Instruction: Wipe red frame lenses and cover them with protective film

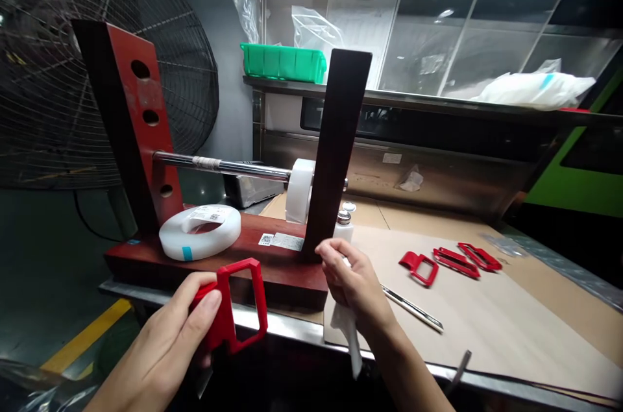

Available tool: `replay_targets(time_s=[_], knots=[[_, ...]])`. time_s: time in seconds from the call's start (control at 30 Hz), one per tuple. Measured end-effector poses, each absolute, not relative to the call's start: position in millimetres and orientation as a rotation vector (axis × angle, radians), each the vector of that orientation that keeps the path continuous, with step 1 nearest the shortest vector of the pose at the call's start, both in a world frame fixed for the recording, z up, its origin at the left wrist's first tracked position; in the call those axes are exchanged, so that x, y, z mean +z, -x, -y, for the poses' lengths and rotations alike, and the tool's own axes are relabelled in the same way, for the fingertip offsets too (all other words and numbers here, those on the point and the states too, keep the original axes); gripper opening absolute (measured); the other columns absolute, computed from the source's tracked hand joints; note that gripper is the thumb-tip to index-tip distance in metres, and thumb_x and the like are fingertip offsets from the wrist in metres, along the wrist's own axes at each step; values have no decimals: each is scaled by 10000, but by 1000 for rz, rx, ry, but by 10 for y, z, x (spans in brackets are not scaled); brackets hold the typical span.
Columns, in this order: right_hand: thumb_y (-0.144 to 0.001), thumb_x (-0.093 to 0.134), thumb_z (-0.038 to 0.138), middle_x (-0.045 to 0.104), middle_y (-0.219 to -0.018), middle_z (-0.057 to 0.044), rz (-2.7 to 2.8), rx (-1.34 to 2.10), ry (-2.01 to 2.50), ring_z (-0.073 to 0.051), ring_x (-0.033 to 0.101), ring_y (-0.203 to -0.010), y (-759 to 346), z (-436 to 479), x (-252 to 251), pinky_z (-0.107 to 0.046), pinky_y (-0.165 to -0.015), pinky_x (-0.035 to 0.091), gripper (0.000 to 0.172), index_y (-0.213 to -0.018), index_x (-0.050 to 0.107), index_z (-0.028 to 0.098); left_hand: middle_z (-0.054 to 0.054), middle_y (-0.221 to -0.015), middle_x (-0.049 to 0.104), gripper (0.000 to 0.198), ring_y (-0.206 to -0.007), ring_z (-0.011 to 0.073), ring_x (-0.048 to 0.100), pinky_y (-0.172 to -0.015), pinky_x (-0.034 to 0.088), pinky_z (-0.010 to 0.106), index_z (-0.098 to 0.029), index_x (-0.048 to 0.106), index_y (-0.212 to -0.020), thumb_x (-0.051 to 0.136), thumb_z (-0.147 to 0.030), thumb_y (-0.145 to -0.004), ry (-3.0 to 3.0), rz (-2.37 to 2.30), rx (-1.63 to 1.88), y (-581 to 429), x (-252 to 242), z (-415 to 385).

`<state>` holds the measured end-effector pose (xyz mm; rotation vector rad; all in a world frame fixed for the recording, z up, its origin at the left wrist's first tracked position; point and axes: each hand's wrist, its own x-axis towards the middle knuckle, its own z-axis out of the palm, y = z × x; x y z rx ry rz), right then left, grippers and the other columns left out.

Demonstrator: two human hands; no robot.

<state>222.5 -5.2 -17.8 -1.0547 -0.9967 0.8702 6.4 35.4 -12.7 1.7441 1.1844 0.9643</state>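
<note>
Holding red plastic frame (225, 318), long axis upright

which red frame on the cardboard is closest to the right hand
The leftmost frame lies nearest the right hand; the middle frame and the far frame sit farther right.

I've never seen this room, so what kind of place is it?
Probably a factory workshop: a red wooden stand carries a white roll on a steel rod, red plastic parts lie on a cardboard-covered workbench, and a wire fan stands nearby.

Green plastic crate (283, 63) on steel shelf (389, 98), white bag (535, 91) farther along; wire-caged fan (63, 74) at left.
</note>
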Motion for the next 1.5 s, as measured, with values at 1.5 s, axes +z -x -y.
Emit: replay_targets(time_s=[1.5], knots=[[-816, 574, 428, 423, -540, 47, 1232, 566, 1294, -90, 361, -508, -1934, 301, -309, -208, -473, 285, 316, -633, 493, 182, -78, -507, 492, 358, -366, 104, 412, -333, 301, 202, -229, 426, -747, 565, -560, -764, -1986, -891, 604, -742, 301, -762]])
